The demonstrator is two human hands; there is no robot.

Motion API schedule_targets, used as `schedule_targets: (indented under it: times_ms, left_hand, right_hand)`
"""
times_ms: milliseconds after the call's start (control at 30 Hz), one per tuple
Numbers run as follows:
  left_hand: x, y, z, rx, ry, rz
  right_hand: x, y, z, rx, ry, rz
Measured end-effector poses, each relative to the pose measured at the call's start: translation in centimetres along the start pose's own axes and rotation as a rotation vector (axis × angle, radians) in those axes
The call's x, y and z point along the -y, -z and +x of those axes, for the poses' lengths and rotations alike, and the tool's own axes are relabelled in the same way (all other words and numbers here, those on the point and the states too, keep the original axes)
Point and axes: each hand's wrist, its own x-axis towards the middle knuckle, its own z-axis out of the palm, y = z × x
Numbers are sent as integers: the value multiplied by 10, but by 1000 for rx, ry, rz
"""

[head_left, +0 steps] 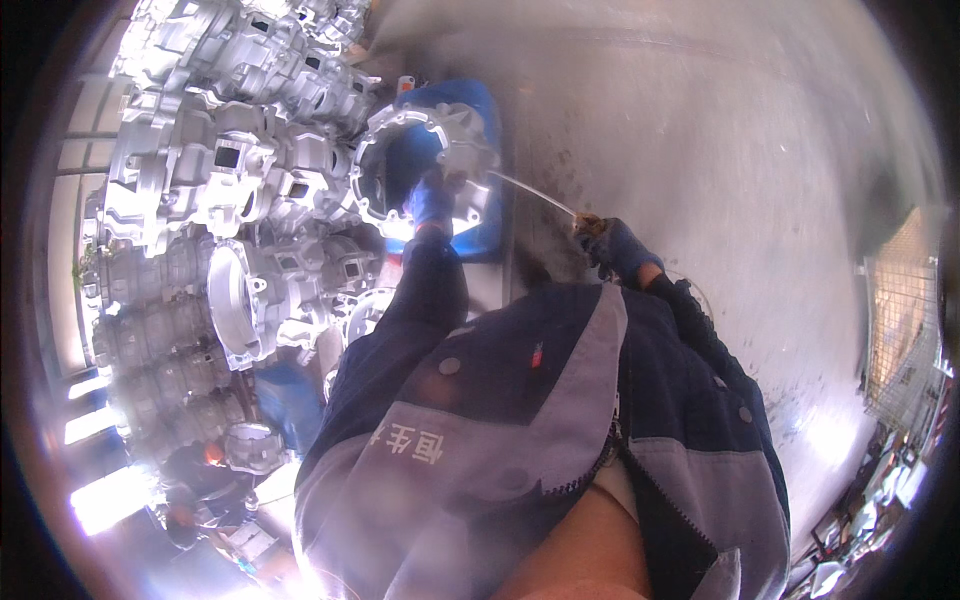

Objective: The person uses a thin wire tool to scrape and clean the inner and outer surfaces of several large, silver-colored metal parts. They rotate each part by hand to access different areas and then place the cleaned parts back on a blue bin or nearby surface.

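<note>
A silvery cast-metal housing (pixel 384 122), round with a bolt-hole flange, rests on top of a blue drum (pixel 468 98). My left hand (pixel 431 203), in a blue glove, is closed on the near side of the housing; its fingertips are partly hidden. To the right, my gloved right hand (pixel 622 252) grips the handle of what looks like a blow gun (pixel 540 193) with a long, thin metal tube. The tube slants up and left, its tip close to the right side of the housing. Whether the tip touches the metal cannot be made out.
Several similar cast housings (pixel 230 160) are stacked close along the left. A second blue drum (pixel 288 400) stands lower left. Grey floor (pixel 740 170) spreads out on the right, with a wire mesh cage (pixel 900 320) at the far right. A small white bottle (pixel 405 85) stands behind the drum.
</note>
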Motion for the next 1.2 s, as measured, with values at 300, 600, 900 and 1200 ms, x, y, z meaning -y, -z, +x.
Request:
schedule_targets:
  times_ms: [300, 600, 900, 1200]
  left_hand:
    - [-70, 42, -42, 107, -46, 297]
    - [-83, 48, -84, -504, -329, 154]
    - [-27, 9, -250, -394, -68, -18]
    - [-18, 25, -243, 92, 313, -640]
  right_hand:
    - [8, 14, 0, 95, -106, 229]
    - [28, 23, -6, 28, -43, -115]
    - [109, -2, -10, 70, 563, -1013]
    - [216, -91, 83, -68, 444, -1028]
